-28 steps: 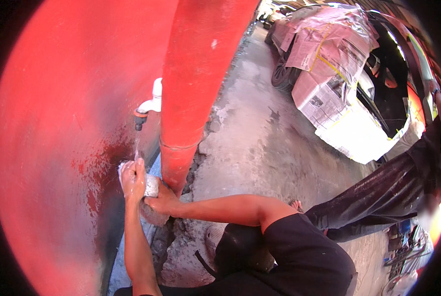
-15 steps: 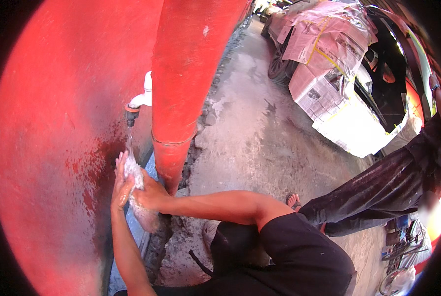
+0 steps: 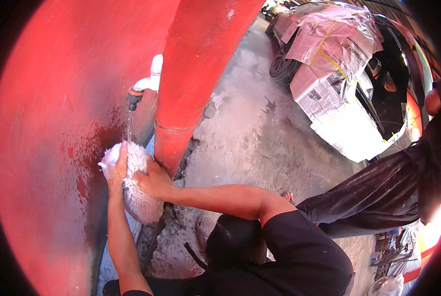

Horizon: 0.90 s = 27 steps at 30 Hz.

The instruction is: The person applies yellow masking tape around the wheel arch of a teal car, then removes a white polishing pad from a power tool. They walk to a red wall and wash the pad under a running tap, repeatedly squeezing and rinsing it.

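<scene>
Both my hands grip a white shaggy wash mitt (image 3: 134,190) under a thin stream of water from a white tap (image 3: 142,88) with an orange collar on the red wall. My left hand (image 3: 117,170) clasps the mitt's upper left side. My right hand (image 3: 153,180) presses against its right side, by the foot of the red column (image 3: 191,84). The mitt hangs down wet below the hands.
A red wall (image 3: 47,148) fills the left. Wet grey concrete floor (image 3: 250,143) stretches to the right. A car masked with newspaper and tape (image 3: 339,64) stands at the upper right. Another person in dark trousers (image 3: 378,192) is at the right edge.
The mitt has been lifted higher under the tap and now bulges between both hands; earlier the hands held it lower and more bunched.
</scene>
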Each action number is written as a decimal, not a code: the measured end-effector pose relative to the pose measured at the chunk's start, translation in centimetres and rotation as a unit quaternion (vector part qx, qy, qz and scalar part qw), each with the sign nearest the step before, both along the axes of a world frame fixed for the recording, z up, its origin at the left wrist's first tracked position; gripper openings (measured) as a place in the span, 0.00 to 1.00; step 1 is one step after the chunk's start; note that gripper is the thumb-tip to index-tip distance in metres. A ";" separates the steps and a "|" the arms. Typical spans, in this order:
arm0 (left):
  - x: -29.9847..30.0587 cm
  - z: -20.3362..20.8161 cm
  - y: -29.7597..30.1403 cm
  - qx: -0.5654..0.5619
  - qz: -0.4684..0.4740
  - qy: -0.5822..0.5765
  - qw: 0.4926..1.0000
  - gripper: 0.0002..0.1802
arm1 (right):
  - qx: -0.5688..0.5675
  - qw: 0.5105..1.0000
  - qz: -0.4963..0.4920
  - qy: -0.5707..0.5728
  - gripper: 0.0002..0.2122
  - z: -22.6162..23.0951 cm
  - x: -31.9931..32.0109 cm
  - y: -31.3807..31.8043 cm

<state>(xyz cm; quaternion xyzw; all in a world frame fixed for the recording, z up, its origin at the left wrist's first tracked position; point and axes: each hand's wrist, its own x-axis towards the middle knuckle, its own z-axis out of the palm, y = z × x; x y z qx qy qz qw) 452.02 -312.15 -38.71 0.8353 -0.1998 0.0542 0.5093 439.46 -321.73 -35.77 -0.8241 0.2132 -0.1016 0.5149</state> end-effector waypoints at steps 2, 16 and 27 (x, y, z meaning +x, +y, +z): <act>1.2 -0.1 -0.5 -0.042 0.007 0.109 0.993 0.27 | 0.003 0.999 0.028 0.023 0.28 1.7 -0.2 -0.2; -0.8 -2.6 -0.8 -0.118 -0.065 0.030 0.990 0.33 | 0.002 0.980 -0.005 -0.200 0.16 1.1 0.4 0.7; -1.8 -5.8 5.4 -0.201 -0.075 0.270 0.939 0.63 | 0.140 0.972 0.032 -0.185 0.24 2.9 0.8 1.8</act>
